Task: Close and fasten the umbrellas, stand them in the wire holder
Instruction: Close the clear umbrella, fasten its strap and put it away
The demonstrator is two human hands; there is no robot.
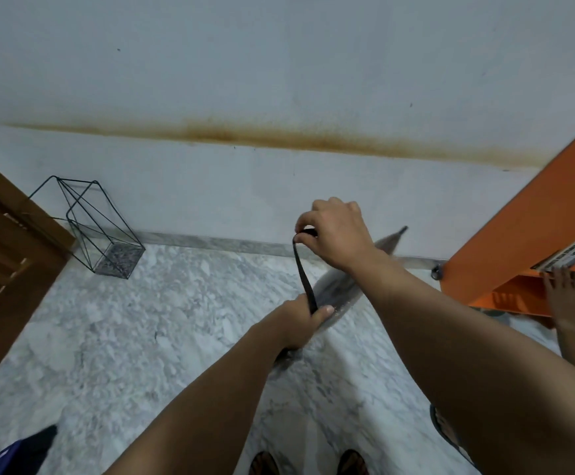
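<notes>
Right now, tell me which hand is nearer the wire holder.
Left. The left hand grips the closed umbrella, on the side toward the wire holder standing by the wall. The right hand pinches the strap farther right.

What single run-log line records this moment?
left hand grips folded grey umbrella | right hand pinches black fastening strap taut | black wire holder empty, by wall | strap unfastened
</notes>
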